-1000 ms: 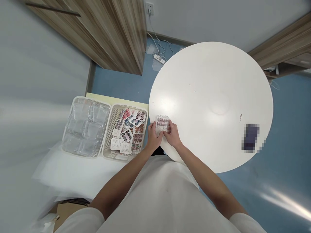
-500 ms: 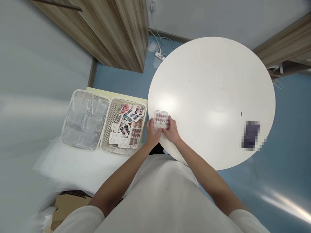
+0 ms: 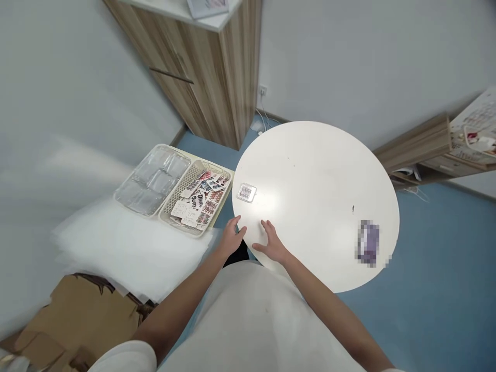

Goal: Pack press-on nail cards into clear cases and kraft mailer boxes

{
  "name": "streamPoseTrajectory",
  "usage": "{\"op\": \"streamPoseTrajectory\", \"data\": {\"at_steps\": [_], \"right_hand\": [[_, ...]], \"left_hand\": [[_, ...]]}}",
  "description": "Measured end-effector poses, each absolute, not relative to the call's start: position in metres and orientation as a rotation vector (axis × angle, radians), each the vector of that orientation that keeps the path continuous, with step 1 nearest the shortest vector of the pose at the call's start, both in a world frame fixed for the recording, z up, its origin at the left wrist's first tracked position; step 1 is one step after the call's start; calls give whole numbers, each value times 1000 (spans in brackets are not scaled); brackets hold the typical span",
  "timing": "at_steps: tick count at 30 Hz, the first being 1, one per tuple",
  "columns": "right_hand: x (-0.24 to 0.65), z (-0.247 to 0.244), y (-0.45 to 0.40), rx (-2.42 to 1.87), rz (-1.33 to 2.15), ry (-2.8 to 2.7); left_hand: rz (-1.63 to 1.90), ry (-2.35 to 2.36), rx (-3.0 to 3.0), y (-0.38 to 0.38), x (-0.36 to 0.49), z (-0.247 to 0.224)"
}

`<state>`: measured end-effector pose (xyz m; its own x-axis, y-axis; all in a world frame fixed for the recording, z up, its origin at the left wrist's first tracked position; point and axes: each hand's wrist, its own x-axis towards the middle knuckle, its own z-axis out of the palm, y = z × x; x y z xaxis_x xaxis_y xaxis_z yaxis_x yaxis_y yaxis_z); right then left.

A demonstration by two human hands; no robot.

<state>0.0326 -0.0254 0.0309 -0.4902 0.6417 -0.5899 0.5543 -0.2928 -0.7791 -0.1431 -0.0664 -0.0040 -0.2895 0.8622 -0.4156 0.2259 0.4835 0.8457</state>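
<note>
A small clear case [image 3: 246,192] with rows of press-on nails inside lies flat near the left edge of the round white table [image 3: 310,181]. Just below it, at the table's edge, my left hand [image 3: 232,236] is open, holding nothing, thumb and fingers apart. To its right my right hand [image 3: 271,242] hovers over or rests on the table, also open and not holding anything. Neither hand touches the case.
Left of the table, a woven basket [image 3: 165,217] holds nail cards, beside a white basket [image 3: 116,194] of clear packages. A blurred purple object [image 3: 369,243] lies at the table's right. A wooden cabinet [image 3: 201,77] stands behind; cardboard [image 3: 89,310] is at lower left.
Both hands have let go of the clear case and drawn back toward the body, fingers spreading. The case stays on the table. The camera view has tilted upward.
</note>
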Motion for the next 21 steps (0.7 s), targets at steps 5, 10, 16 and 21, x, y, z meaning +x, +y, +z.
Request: {"op": "streamPoseTrajectory", "data": {"at_steps": [5,10,16,21], "right_hand": [[60,28,-52,-1344,1977,-2067],[53,23,-68,-1192,2073,-2170],[17,23,-73,-958,2135,-2269],[-31,19,-86,-856,2147,-2353]], "left_hand": [[899,1748,862,-114,-122,8],[863,1772,839,-154,-125,31],[926,2027,784,-195,-158,46],[988,2150,738,-241,-192,51]]}}
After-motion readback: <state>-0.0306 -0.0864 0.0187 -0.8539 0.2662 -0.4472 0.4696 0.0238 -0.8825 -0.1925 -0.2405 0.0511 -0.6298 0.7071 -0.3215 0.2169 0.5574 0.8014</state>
